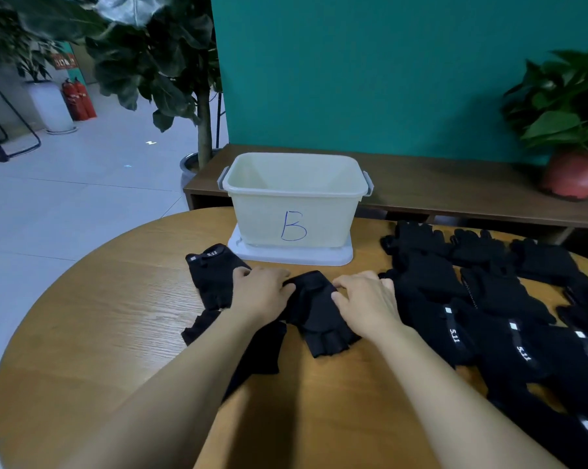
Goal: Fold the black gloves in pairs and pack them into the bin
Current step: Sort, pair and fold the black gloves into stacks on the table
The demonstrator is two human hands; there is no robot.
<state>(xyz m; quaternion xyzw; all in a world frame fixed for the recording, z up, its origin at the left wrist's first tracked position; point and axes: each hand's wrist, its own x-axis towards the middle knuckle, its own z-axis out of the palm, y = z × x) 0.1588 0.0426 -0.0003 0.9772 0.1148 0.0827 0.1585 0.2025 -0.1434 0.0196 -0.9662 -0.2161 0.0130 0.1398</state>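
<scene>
- while the fingerless glove (319,316) lies between them, the left hand (262,294) pinches its left edge.
- the right hand (367,301) grips its right edge, fingers curled.

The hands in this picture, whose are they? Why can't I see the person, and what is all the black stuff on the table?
The camera sits on a person's head and looks down, so you see only their arms. The left hand and right hand both lie on one black glove in the middle of the round wooden table. I can't tell whether they pinch it or just press it. Another glove lies just left of it, and a big pile of gloves waits on the right. Behind stands a pale bin marked B, resting on a white lid. No gloves show inside it.
</scene>
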